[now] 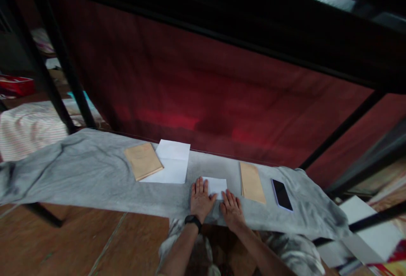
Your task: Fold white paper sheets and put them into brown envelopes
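Note:
A small folded sheet of white paper (pixel 217 184) lies flat on the grey cloth in front of me. My left hand (pixel 201 198), with a dark band on its wrist, rests over the paper's left side, palm down and fingers stretched out. On the right edge of the same paper lies my right hand (pixel 231 209), also flat with fingers extended. Left of my hands is a larger white sheet (pixel 174 161) with a crease across it, partly under a stack of brown envelopes (pixel 144 160). To the right lies another brown envelope (pixel 252 182).
A phone (pixel 282 194) lies at the right of the cloth-covered narrow table (pixel 95 166). Behind it hangs a red curtain (pixel 177 77). Dark metal bars (pixel 341 128) frame both sides and the top. White boxes (pixel 371 225) stand low on the right.

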Demonstrator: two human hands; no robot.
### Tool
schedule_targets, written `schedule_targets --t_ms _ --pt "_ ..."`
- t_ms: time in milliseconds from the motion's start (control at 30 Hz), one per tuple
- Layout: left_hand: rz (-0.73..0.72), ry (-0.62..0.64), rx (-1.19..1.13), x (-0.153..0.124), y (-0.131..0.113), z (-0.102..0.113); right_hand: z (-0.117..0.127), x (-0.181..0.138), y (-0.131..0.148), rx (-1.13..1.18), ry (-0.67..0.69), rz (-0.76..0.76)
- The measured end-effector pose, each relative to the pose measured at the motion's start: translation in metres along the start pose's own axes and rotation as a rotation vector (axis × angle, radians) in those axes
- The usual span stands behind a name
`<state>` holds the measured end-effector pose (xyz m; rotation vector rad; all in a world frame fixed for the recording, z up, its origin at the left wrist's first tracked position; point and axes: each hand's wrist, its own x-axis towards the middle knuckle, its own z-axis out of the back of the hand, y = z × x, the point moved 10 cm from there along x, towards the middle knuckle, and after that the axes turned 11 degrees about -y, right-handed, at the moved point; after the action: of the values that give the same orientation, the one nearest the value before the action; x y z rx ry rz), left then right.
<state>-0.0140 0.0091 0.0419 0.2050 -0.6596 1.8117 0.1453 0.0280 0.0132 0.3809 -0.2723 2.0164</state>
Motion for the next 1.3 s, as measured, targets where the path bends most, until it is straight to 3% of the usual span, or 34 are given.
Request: schedule_targets --t_ms 567,767,1000,1300 --pt "-0.017 0.045 0.040 -0.001 0.001 -0.005 0.006 -0.006 0.003 0.065 -0.142 0.042" --pt "-0.029 0.078 0.083 0.000 -0.001 -0.004 0.011 0.012 -0.001 0.118 -0.130 -0.062" --pt "-0.055 0.113 0.151 0.003 -0.005 0.000 0.004 0.051 0.017 0.229 -0.019 0.038" --pt "-0.033 0.051 0.162 -0.002 0.005 0.011 -0.005 0.055 -0.011 0.228 -0.003 -0.046"
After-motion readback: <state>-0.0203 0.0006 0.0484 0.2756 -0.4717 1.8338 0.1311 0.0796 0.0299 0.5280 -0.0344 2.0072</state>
